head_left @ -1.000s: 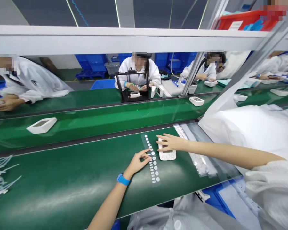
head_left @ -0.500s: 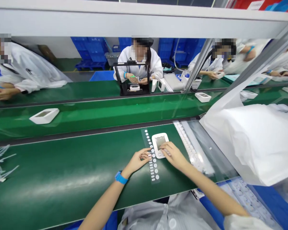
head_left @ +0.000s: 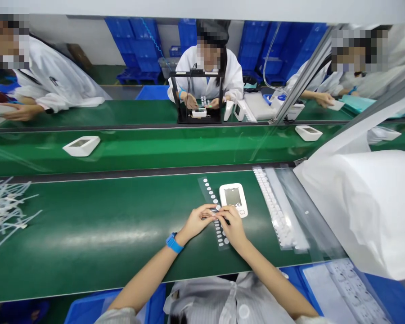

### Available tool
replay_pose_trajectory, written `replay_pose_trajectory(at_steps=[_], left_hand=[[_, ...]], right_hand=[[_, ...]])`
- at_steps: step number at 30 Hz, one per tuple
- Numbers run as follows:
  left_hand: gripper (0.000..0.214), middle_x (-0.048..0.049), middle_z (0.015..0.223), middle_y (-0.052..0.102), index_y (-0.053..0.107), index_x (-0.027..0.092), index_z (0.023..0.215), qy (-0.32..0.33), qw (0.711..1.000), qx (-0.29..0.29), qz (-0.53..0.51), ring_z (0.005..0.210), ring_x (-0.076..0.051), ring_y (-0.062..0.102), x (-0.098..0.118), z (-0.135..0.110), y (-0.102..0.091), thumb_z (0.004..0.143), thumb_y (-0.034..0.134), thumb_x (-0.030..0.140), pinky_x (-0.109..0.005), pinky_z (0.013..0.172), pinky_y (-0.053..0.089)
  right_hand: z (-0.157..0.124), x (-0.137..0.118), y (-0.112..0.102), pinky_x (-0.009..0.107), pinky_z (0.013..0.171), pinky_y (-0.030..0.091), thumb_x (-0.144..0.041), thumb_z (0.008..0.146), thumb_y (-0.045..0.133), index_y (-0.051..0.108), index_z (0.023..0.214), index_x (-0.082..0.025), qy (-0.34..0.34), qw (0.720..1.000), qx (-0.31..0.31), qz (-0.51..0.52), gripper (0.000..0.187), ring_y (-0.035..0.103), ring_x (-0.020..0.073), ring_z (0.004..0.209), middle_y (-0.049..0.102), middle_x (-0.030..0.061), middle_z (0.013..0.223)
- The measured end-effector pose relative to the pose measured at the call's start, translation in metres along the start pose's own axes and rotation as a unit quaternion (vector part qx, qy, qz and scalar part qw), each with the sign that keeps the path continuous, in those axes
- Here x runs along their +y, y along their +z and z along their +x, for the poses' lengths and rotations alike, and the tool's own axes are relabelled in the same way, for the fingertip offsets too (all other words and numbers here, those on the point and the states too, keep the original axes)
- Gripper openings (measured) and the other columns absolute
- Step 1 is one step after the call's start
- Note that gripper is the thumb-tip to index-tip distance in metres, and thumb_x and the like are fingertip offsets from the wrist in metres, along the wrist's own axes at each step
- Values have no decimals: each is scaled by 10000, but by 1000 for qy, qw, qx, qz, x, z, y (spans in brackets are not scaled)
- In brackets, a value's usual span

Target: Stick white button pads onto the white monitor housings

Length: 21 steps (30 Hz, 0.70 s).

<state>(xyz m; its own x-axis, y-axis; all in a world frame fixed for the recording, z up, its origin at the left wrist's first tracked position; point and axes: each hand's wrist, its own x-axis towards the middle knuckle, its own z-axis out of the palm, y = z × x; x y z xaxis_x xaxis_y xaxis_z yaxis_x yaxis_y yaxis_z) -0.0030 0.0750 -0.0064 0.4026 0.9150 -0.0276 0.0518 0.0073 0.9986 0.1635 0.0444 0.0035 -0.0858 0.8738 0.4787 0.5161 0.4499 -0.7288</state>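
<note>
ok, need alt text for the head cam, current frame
A person's left hand and right hand meet over a clear strip of white dots on a green work surface, beside a white device with a screen. White strands lie far left; a co-worker in white sits opposite.

Strip [head_left: 210, 192] left of device [head_left: 233, 196]

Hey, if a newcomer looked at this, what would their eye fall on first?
Probably the left hand and right hand, fingers close together over a clear strip of white dots on the green bench. A white screened device lies just beyond the right hand. A tangle of white ties lies at far left, and a bulky white bundle looms at right.
</note>
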Motion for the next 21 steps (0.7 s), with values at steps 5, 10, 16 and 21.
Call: replay_pose_trajectory(at_steps=[5, 10, 16, 21], left_hand=[[369, -70, 896, 754, 620, 145, 1148, 0, 1000, 10, -4, 868, -202, 717, 0, 1, 0, 815, 666, 297, -344, 841, 559], [393, -69, 877, 753, 610, 144, 1163, -12, 1000, 26, 6, 856, -202, 720, 1, 4, -5, 810, 674, 306, -351, 839, 570], [385, -64, 894, 756, 613, 162, 1169, 0, 999, 10, 32, 863, -201, 721, 2, 4, -7, 822, 660, 322, -342, 824, 582], [395, -61, 893, 754, 612, 161, 1179, 2, 999, 13, 34, 862, -200, 722, 1, 4, -7, 819, 661, 317, -339, 826, 584]], right_hand=[[-4, -10, -1, 400, 832, 487, -198, 927, 503, 601, 904, -226, 26, 999, -27, -10, 105, 570, 219, 923, 603, 70, 944], [-8, -13, -29, 342, 759, 499, -292, 931, 489, 574, 854, -225, 142, 988, -60, 23, 133, 608, 199, 811, 632, 48, 871], [1, 3, -54, 277, 533, 434, -456, 869, 516, 555, 771, -215, 291, 952, -93, 17, 263, 545, 163, 516, 573, -17, 585], [10, 4, -51, 273, 508, 406, -459, 842, 516, 554, 745, -217, 309, 943, -122, -14, 264, 509, 160, 461, 524, -37, 502]])
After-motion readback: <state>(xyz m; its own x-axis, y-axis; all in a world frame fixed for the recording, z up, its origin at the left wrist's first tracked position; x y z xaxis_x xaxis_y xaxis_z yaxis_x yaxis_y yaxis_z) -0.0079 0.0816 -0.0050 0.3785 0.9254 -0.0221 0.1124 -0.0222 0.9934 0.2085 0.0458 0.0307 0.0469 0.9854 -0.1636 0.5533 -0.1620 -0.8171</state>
